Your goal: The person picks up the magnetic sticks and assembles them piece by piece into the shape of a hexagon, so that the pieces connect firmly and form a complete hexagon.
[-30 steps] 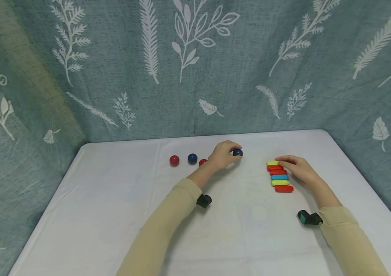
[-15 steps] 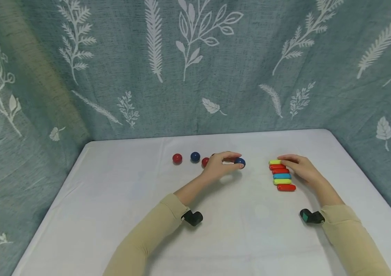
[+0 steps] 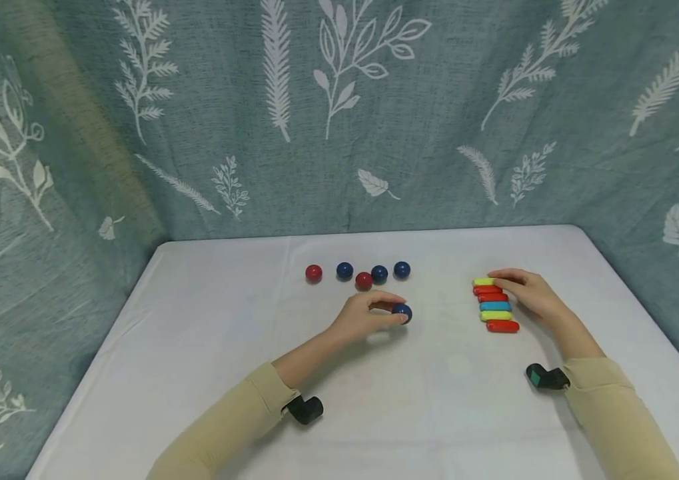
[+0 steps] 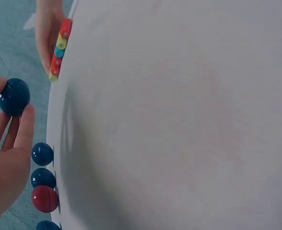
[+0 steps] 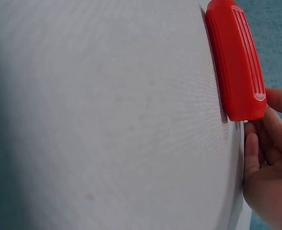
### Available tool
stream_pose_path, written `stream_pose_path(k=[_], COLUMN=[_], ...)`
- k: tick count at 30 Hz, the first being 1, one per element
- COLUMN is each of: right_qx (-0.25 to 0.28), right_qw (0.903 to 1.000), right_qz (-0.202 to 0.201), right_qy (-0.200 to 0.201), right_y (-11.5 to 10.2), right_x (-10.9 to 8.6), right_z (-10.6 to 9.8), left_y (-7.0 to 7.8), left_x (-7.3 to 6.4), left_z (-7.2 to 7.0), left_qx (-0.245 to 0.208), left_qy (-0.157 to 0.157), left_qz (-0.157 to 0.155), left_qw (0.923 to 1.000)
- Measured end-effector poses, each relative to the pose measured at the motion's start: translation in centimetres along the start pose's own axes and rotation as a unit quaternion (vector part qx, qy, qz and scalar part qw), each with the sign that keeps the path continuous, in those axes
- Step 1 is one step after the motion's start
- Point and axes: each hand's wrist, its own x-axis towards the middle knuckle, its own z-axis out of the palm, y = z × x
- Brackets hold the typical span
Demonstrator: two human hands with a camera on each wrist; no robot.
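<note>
My left hand point(image 3: 364, 315) pinches a glossy dark blue ball point(image 3: 402, 313) between thumb and fingers, in front of the other balls. The left wrist view shows the same ball point(image 4: 14, 97) apart from the tabletop. My right hand point(image 3: 528, 293) is at the far end of a row of short plastic sticks, its thumb and forefinger around the right part of the yellow-green stick point(image 3: 482, 282). Below it lie red, blue and yellow sticks, with a red stick point(image 3: 502, 327) nearest. In the right wrist view this ribbed red stick point(image 5: 237, 62) hides part of the fingers.
Behind the left hand, a red ball point(image 3: 313, 273), a blue ball point(image 3: 344, 271), another red ball point(image 3: 364, 281) and two more blue balls stand in a loose line. A white cloth covers the table point(image 3: 423, 393). A green leaf-patterned curtain point(image 3: 291, 180) hangs behind.
My left hand has drawn the blue ball back toward me from the far part of the table, uncovering the balls behind. The right hand stays at the yellow-green stick. The head view has shifted slightly.
</note>
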Motion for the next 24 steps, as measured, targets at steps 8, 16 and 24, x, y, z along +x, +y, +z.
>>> stream_pose_path(k=[8,16,24], right_qx=[-0.007,-0.003,0.0], right_qw=[1.0,1.0,1.0], right_qz=[0.001,-0.003,-0.006], right_qy=[0.002,0.003,-0.002], right_y=[-0.1,0.1,0.0], right_x=[-0.1,-0.1,-0.1], right_z=[0.0,-0.1,0.1], left_y=[-0.4,-1.4,-2.0], left_x=[-3.0,-5.0,-6.8], left_z=[-1.0,-1.8,-2.2], left_qx=[0.028,0.033,0.046], left_qy=[0.001,0.007,-0.002], left_qz=[-0.012,-0.04,-0.021], left_qw=[0.9995,0.9986,0.9987])
